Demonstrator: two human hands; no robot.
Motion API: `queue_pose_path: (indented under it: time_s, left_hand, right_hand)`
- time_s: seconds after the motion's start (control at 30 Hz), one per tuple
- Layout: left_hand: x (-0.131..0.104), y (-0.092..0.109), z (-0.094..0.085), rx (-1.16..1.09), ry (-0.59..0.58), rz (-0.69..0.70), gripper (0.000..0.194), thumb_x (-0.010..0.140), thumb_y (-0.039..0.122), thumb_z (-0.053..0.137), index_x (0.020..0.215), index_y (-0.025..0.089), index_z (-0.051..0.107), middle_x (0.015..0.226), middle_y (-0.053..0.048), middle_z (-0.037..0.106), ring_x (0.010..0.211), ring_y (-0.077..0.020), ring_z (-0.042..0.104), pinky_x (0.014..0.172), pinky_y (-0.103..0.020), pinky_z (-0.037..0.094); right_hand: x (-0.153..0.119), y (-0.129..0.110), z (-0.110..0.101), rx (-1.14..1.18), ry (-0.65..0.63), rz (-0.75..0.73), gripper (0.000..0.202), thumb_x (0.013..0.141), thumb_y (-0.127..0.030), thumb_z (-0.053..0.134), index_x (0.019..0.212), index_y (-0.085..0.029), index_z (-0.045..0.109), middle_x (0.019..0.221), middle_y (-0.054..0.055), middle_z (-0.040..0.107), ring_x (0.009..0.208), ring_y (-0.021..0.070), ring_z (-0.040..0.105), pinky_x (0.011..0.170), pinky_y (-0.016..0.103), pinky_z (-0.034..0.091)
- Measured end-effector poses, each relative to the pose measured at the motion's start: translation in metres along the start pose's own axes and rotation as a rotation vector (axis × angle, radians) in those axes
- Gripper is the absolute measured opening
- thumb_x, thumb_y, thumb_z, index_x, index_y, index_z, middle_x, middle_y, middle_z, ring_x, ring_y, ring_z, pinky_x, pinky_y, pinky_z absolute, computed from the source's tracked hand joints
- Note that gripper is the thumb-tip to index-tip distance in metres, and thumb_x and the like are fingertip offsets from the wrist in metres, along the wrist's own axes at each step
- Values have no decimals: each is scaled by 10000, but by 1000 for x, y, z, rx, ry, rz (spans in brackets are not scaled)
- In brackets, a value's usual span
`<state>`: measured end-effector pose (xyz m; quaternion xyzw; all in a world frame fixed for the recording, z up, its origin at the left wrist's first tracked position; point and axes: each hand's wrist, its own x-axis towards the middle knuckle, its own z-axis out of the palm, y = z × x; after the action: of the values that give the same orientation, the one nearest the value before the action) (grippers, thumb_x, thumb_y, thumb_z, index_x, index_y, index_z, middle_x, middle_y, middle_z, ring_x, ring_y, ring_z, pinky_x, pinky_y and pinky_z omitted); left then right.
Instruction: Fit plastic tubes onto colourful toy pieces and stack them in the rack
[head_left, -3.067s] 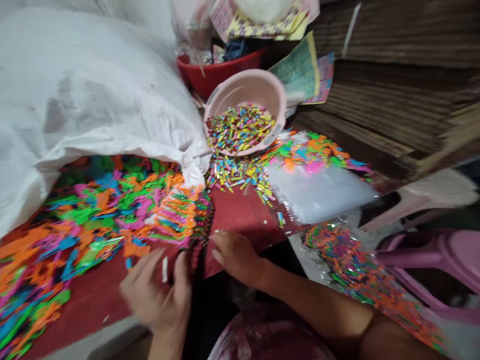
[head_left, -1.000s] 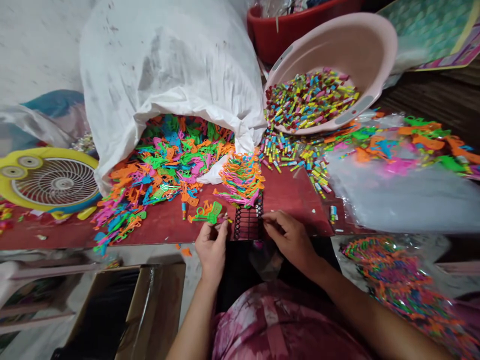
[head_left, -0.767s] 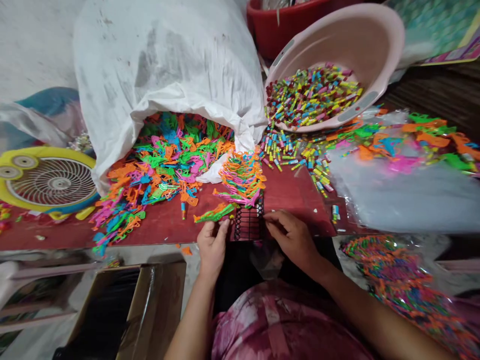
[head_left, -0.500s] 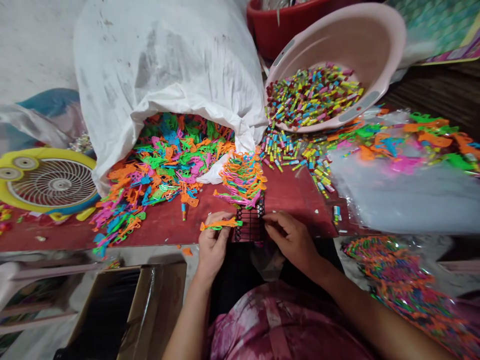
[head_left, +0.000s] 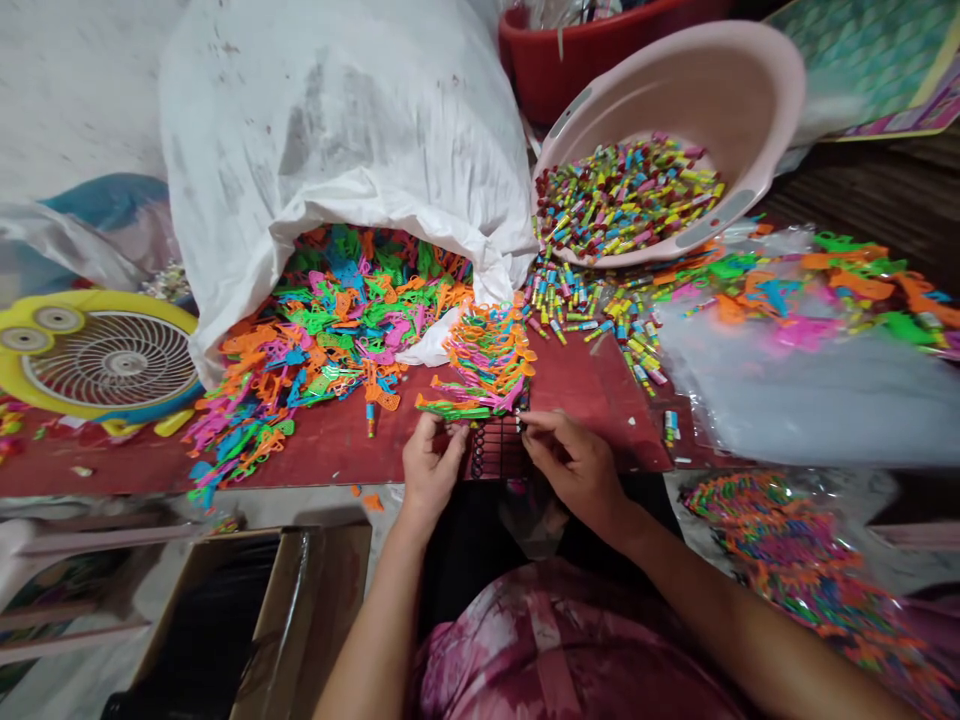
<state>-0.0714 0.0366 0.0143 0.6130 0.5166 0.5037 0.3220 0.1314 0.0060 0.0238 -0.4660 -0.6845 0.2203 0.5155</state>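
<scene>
Left of the black plastic grid rack [head_left: 499,455], the left hand [head_left: 429,462] angles up from the lower left, thumb and forefinger nearly together beneath a flat green-and-orange plastic piece [head_left: 454,411]; whether they pinch it, I cannot tell. The right hand [head_left: 577,470] reaches in from the lower right, fingertips close together at the rack's right edge, their hold unclear. Multicoloured plastic pieces [head_left: 491,350] line the rack's far part. The red worktop's [head_left: 592,380] surface shows on both sides, its front edge by the rack's near end.
</scene>
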Motion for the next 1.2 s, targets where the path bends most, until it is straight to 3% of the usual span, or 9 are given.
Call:
queue_pose_path:
  time_s: [0.13,0.3,0.63,0.73,0.87,1.0,1.2]
  left_hand:
    - [0,-7,7,-74,63,-48,224,794,344,721,899,169,630,787,-9,681,718,-128,640,703,-239,525]
    - [1,-9,7,-67,40,-76,228,792,360,720,889,172,635,808,-16,689,761,-140,651,747,-260,534]
    - [5,2,5,262,-39,132,108,860,286,613,833,183,628,756,0,622,711,-129,562,695,-245,451]
    - [8,6,5,334,-72,173,94,863,272,595,832,187,619,770,-6,621,721,-136,559,694,-252,439]
    - [9,11,5,399,-96,194,76,860,263,572,835,198,602,763,-1,597,699,-138,537,674,-255,416]
    - [9,12,6,394,-80,228,88,812,210,572,740,200,523,694,23,519,637,-127,474,611,-246,359]
    - [10,2,12,369,-44,228,40,812,171,534,778,192,530,726,14,532,661,-128,483,633,-250,371]
  right_hand:
    - [-6,6,0,21,30,93,196,924,-186,559,1095,-234,641,879,5,688,749,133,653,680,246,531]
    - [-8,11,-1,34,20,155,200,921,-187,549,1091,-221,651,905,12,703,718,131,656,705,266,539]
    - [-9,13,-1,33,15,147,202,934,-212,522,1095,-225,643,918,24,702,776,149,664,719,275,543]
    - [-3,3,-6,-12,34,42,250,941,-236,541,1183,-243,602,903,19,669,754,142,640,688,263,530]
    - [25,-24,-14,-133,-75,-190,347,952,-319,552,1293,-258,547,1040,59,659,843,177,630,751,307,517]
    - [65,-51,-14,-396,-187,-398,339,953,-421,545,1202,-209,633,1086,94,654,999,249,577,852,375,440]
    - [102,-60,0,-562,-316,-663,196,966,-288,543,974,-187,711,865,61,652,874,216,524,787,361,341]
